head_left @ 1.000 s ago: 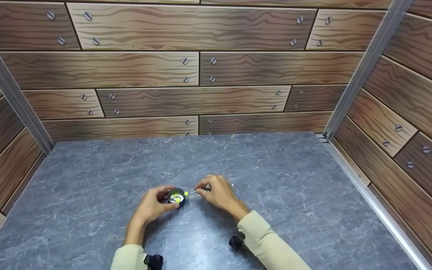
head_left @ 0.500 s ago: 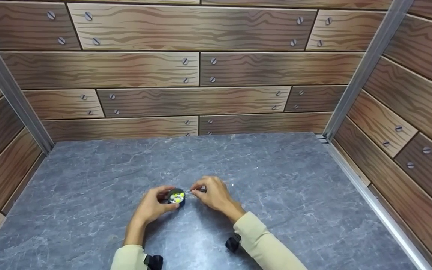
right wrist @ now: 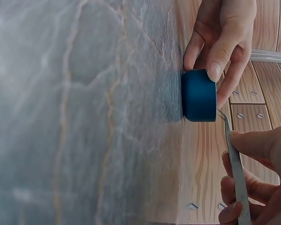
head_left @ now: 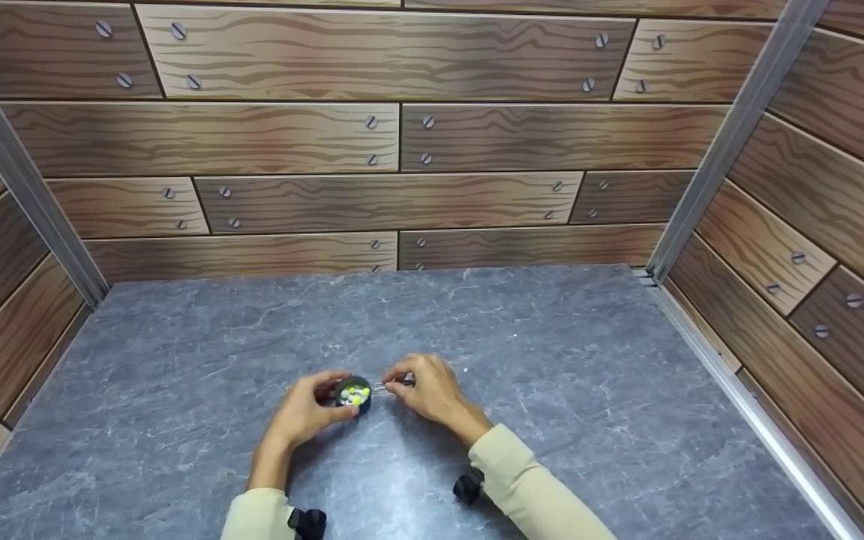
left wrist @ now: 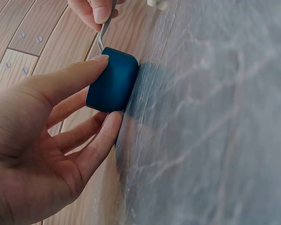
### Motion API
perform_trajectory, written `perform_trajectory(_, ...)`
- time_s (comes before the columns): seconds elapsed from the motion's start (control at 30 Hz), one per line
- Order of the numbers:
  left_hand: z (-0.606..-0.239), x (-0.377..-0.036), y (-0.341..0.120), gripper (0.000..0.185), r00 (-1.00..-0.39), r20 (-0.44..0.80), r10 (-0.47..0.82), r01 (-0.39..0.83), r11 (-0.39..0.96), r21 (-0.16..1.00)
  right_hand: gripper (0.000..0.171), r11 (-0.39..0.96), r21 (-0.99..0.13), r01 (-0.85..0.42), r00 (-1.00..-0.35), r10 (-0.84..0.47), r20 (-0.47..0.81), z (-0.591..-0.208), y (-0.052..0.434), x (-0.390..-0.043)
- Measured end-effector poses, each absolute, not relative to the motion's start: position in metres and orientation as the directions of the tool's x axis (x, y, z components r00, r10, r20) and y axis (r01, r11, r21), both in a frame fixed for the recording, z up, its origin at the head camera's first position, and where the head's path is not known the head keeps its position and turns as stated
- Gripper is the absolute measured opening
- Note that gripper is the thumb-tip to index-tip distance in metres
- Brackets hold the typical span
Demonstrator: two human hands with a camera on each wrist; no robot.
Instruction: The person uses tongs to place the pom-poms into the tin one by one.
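Note:
My left hand (head_left: 303, 411) holds a small round blue cup (left wrist: 113, 82) from its left side, thumb and fingers on its wall. The cup stands on the table, and several yellow-green and white beads (head_left: 357, 400) lie in it. Just to the right, my right hand (head_left: 430, 390) pinches metal tweezers (right wrist: 236, 168) between thumb and fingers. Their bent tip points at the cup's rim, and in the right wrist view its end is hidden behind that rim.
A grey marbled table (head_left: 252, 330) spreads around the hands, with wood-patterned walls (head_left: 402, 135) behind and at both sides. Tiny white specks (head_left: 465, 370) lie beyond the right hand. Small white beads (left wrist: 154, 3) show at the top of the left wrist view.
My right hand has moved slightly left toward the cup with the tweezers. The yellow-green bead at their tip, outside the cup earlier, is now inside it. My left hand has stayed still.

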State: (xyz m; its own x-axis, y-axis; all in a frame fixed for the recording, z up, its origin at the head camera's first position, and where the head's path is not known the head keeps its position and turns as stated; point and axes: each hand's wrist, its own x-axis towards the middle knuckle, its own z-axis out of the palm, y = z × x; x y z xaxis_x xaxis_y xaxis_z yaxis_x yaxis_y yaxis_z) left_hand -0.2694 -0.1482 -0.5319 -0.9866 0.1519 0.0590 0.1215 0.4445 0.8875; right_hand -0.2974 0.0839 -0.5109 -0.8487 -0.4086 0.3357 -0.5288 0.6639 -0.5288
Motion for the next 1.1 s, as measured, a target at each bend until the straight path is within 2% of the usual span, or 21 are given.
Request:
perform_trajectory(0.67, -0.531, -0.269, -0.148, 0.055, -0.99, 0.052, 0.135, 0.107, 0.447, 0.888, 0.007, 0.64, -0.536, -0.551, -0.834, -0.406, 0.374, -0.507, 0.096, -0.298)
perform_trajectory(1.1, -0.53, -0.268, -0.148, 0.055, -0.99, 0.047, 0.133, 0.102, 0.449, 0.888, 0.009, 0.663, -0.567, -0.489, -0.872, -0.348, 0.346, -0.498, 0.134, -0.302)
